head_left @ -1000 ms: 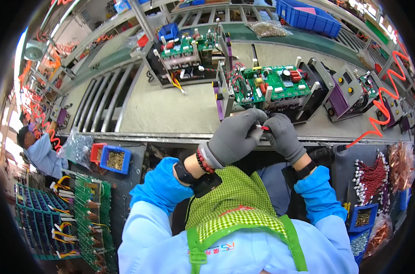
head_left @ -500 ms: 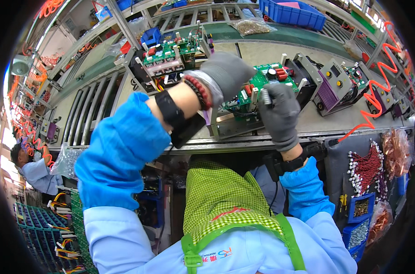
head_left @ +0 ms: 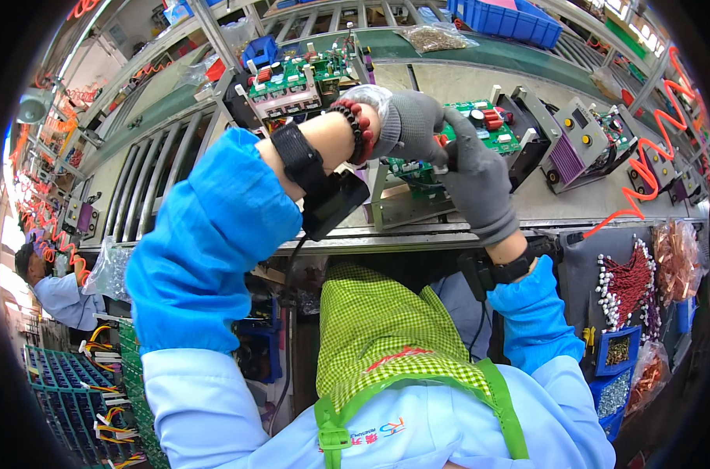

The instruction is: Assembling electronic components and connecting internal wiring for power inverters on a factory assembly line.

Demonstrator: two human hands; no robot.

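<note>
My left hand (head_left: 414,127), in a grey glove, reaches over the middle unit with its fingers curled. My right hand (head_left: 481,184), gloved the same way, meets it from the right, fingertips bent in against the left fingers. Whatever lies between the fingertips is small and mostly hidden; I cannot make it out. Just beneath and beyond them is a green circuit board (head_left: 505,142) with red and black components and white posts, fitted in a metal-framed unit (head_left: 414,211). My left wrist and hand cover part of that board.
Another board unit (head_left: 298,86) stands at the left, and a purple-sided unit (head_left: 575,148) with yellow knobs at the right. An orange coiled hose (head_left: 644,176) hangs there. Blue bins (head_left: 618,352) and red wire leads (head_left: 627,289) lie lower right. A co-worker (head_left: 62,293) is far left.
My left hand has moved right to meet my right hand, whose fingers have turned inward. The small light-coloured ribbed piece seen at my right fingertips is now hidden.
</note>
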